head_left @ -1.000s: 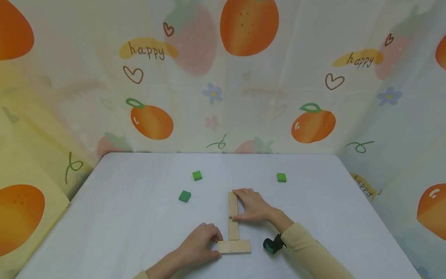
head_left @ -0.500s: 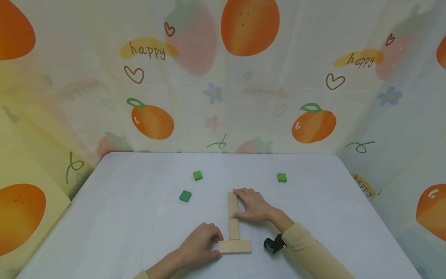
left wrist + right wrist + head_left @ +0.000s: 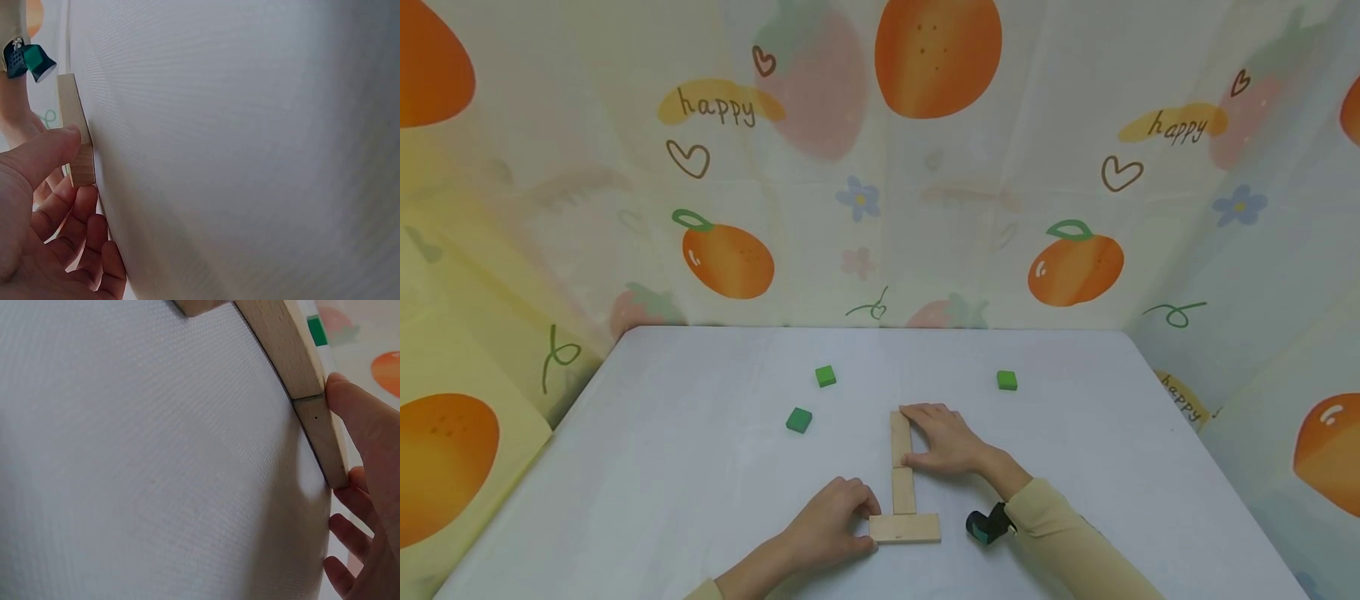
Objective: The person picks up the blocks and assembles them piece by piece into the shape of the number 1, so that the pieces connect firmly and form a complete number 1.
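Observation:
Three pale wooden blocks lie flat on the white table in an upside-down T. The crosswise block [image 3: 910, 528] is nearest; the middle block [image 3: 903, 492] runs away from it, with the far block [image 3: 900, 437] end to end beyond. My left hand [image 3: 829, 523] pinches the crosswise block's left end between thumb and fingers, seen closely on that block [image 3: 76, 134] in the left wrist view. My right hand [image 3: 946, 442] holds the far block from the right, index finger at its far end and thumb by the seam. In the right wrist view the far block [image 3: 322, 440] meets its neighbour snugly.
A dark green block [image 3: 799, 420] and a lighter green block [image 3: 825, 377] lie back left. Another green block [image 3: 1007, 381] sits back right. A black wrist device [image 3: 988, 525] hangs under the right sleeve. A fruit-print curtain [image 3: 880, 208] stands behind the table [image 3: 662, 467].
The small dark gap between the far and middle blocks has closed, and my right thumb has shifted slightly away from me. The left hand and the crosswise block keep their place.

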### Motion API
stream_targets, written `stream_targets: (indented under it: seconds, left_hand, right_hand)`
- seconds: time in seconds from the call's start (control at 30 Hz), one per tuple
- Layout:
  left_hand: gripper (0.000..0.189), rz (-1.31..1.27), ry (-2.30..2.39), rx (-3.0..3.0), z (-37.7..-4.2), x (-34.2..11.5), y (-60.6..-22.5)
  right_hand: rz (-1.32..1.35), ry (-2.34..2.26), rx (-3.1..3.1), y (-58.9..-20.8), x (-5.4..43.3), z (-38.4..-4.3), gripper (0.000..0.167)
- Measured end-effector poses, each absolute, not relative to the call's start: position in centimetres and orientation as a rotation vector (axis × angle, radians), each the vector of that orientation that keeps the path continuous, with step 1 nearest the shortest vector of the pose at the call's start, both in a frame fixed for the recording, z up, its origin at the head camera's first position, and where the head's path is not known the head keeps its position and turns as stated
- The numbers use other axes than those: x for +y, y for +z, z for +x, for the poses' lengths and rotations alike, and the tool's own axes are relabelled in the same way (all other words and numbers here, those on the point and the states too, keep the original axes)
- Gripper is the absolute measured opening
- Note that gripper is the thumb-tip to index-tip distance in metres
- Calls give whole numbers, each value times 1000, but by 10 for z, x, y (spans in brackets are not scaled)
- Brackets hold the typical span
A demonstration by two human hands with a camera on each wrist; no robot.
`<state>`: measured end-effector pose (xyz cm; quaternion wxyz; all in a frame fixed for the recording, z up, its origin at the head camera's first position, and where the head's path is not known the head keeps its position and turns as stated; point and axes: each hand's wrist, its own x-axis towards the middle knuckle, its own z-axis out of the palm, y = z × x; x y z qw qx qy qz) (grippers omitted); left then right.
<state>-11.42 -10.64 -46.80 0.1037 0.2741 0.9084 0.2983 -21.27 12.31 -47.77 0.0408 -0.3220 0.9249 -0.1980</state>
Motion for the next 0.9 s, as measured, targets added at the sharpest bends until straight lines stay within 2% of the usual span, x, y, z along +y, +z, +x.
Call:
stream_targets:
  seconds: [0.9]
  left_hand:
    - [26, 824, 884, 2673, -116, -107, -469]
  right_hand:
    - [-990, -624, 2839, -481, 123, -214, 71]
